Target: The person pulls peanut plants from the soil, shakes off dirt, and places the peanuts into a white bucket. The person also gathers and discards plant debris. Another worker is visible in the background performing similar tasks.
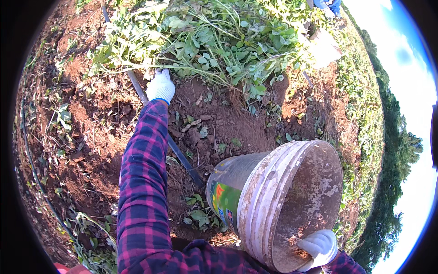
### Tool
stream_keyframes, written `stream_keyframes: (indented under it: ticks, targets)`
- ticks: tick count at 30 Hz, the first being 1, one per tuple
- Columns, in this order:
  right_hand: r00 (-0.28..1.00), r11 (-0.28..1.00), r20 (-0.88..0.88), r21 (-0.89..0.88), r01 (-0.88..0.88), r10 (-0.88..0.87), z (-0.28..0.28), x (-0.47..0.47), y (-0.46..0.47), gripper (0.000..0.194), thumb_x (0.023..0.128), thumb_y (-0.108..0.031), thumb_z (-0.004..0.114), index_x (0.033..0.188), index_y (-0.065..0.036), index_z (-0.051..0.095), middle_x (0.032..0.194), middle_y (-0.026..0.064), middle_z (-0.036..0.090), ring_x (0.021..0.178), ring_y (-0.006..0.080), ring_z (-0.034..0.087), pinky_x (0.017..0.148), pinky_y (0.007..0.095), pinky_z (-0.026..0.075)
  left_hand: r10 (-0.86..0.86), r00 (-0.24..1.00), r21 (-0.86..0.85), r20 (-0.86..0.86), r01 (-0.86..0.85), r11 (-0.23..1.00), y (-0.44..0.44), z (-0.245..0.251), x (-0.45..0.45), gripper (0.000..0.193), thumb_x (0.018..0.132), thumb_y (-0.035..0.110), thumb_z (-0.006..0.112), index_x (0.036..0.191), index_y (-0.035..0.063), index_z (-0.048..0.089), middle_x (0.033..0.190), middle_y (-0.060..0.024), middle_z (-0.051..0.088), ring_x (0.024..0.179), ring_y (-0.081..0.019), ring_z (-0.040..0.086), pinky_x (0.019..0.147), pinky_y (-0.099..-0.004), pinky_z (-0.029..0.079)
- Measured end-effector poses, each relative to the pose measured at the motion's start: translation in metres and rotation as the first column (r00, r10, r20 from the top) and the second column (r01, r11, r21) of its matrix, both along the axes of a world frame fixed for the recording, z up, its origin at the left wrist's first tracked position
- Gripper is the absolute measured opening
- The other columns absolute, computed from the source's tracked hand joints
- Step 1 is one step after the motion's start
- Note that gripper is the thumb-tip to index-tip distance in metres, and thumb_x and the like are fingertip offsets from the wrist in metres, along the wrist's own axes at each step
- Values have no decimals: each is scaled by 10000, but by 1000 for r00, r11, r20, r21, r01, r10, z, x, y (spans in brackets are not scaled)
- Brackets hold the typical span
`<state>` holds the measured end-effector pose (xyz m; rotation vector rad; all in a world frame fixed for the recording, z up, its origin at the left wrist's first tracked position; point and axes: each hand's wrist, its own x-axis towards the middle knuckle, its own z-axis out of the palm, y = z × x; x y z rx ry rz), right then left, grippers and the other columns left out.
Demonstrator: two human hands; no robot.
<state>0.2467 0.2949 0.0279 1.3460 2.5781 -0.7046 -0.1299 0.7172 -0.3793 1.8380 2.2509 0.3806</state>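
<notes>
My left hand (160, 86), in a white knit glove with a blue cuff, reaches to the edge of a heap of leafy green plants (212, 44). Its fingertips are partly hidden among the stems, so whether they grip anything is unclear. My right hand (318, 248), gloved too, holds the rim of a plastic bucket (255, 191), its fingers inside. Tilted with its mouth towards the right, the bucket shows a dirt-stained inner wall and some reddish soil near my fingers. Several peanut pods (195, 122) lie on the brown soil between left hand and bucket.
A dark hose (183, 159) runs across the soil beneath my left forearm. Another thin hose (37, 178) curves along the left. Fine roots (237, 99) hang from the heap. At top right are a person in blue clothing (330, 7) and a pale, overexposed object (325, 49).
</notes>
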Motion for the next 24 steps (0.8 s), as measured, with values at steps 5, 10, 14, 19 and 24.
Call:
stream_keyframes:
  ticks: [5, 10, 14, 19, 24]
  targets:
    - [999, 999, -47, 45, 4, -2, -5, 2, -7, 780, 561, -721, 796, 983, -69, 731, 756, 51, 696, 658, 262, 677, 625, 387, 525, 49, 167, 26, 985, -419, 908, -38, 24, -20, 281, 963, 233, 708, 1113, 21, 599, 835, -20, 657, 646, -122, 594, 595, -265, 504]
    - [999, 996, -29, 84, -27, 30, -5, 5, -10, 774, 579, -726, 783, 981, -68, 716, 752, 56, 698, 656, 261, 677, 646, 385, 520, -22, 105, 37, 994, -142, 989, -73, 47, 18, 401, 1041, 177, 562, 1432, 113, 502, 861, -20, 657, 673, -110, 602, 674, -273, 562]
    - [999, 996, -20, 89, -30, 32, -5, 2, -8, 784, 613, -759, 751, 983, -69, 703, 753, 53, 704, 657, 257, 683, 651, 379, 517, -216, 818, 46, 533, 226, 973, -71, 40, 73, 263, 997, 240, 592, 1218, 100, 614, 1032, -155, 688, 909, -295, 707, 818, -450, 575]
    - [997, 965, -70, 263, -1, 20, -9, -5, -11, 777, 642, -771, 737, 987, -75, 700, 771, 45, 709, 667, 251, 683, 675, 378, 515, -148, 963, -159, 226, 186, 969, -65, 27, 108, 251, 955, 197, 576, 1174, 85, 623, 1101, -195, 699, 1025, -413, 701, 844, -530, 562]
    - [1000, 990, -13, 137, 18, -16, -2, -3, -12, 765, 635, -761, 748, 986, -82, 710, 797, 36, 714, 686, 253, 679, 699, 377, 512, -329, 934, -98, 141, 344, 934, -75, 13, 113, 280, 947, 113, 533, 1212, 100, 623, 1244, -212, 617, 1079, -411, 681, 869, -514, 563]
